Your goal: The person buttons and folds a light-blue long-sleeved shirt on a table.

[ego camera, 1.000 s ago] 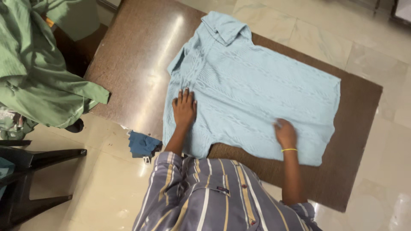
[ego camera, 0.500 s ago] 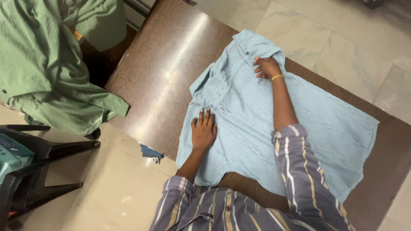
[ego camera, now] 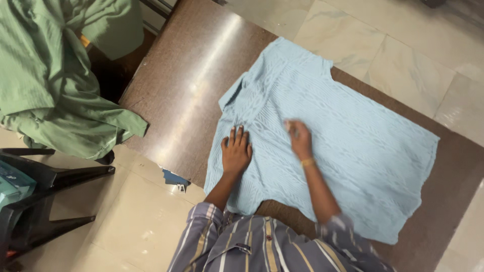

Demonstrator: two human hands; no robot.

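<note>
A single view is given, taken from a camera worn on the person's head and aimed steeply downward, so that the striped shirt front (ego camera: pixel 262 249) is seen at the lower edge and the table (ego camera: pixel 186 85) is laid out beyond it at roughly arm's reach. The left grip (ego camera: pixel 236 151) and the right grip (ego camera: pixel 299 138) are caught near the middle of the frame, with the green cloth (ego camera: pixel 55 80) and the black chair (ego camera: pixel 45 201) left of the left grip. Tiled floor (ego camera: pixel 403 55) is taken in beyond the right grip; no second view is supplied.
</note>
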